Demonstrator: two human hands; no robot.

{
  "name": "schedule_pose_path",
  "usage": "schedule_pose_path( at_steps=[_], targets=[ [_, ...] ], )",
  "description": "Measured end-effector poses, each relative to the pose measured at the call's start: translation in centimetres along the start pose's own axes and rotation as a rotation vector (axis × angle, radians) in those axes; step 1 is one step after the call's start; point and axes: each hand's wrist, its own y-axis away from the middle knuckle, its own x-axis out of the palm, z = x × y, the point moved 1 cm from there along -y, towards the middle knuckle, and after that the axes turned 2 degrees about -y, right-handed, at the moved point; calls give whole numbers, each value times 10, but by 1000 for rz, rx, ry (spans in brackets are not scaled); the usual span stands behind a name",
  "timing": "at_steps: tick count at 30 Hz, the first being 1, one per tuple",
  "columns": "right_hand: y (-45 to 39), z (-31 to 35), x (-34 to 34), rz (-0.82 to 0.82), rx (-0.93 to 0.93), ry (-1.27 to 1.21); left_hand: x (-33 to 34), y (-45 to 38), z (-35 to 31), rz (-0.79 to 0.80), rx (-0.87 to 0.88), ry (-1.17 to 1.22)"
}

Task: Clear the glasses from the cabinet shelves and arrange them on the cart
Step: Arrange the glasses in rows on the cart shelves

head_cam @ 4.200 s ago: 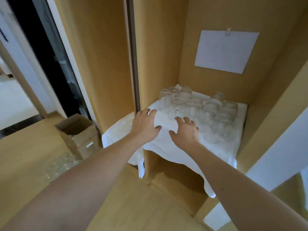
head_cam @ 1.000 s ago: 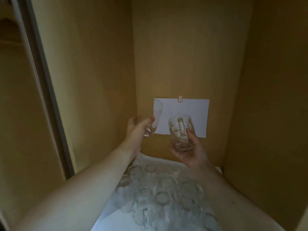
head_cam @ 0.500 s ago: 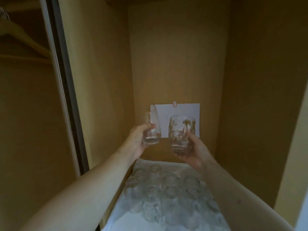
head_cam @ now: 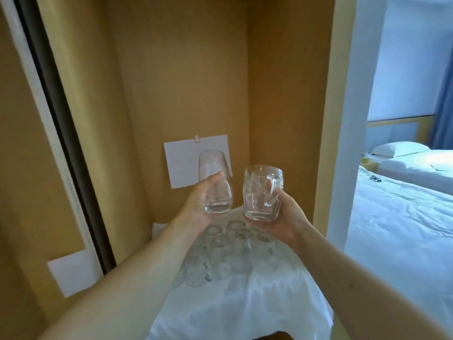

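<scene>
Tumbler [head_cam: 215, 190] in left grip [head_cam: 199, 204]; mug [head_cam: 262, 192] in right [head_cam: 282, 217]

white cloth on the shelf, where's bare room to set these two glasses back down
The front of the white cloth is bare, bordered by the cluster of glasses behind and the draped front edge. The back half is crowded, glasses nearly touching up to the cabinet wall. The left hand grips a tumbler; the right hand holds a handled mug.

Hotel-type bedroom, seen from its built-in wooden wardrobe [head_cam: 186, 82]. At right, a doorway is showing a made bed [head_cam: 402, 217] with white linen and pillow [head_cam: 399, 148], and a blue curtain [head_cam: 443, 106] is hanging at far right.
</scene>
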Motion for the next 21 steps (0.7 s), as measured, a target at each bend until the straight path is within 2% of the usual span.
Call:
schedule_pose_path(
  at_steps=[6, 10, 14, 21],
  targets=[
    [66, 21, -46, -25, -113, -24, 64, 25, 42, 278, -90, -27],
    [103, 42, -85, 44, -159, 12, 111, 32, 76, 410, -101, -56],
    [137, 77, -132, -15, -188, 91, 163, 32, 117, 443, -55, -192],
    [202, 147, -238, -184, -288, 35, 272, 13, 202, 490, -74, -329]
  ],
)
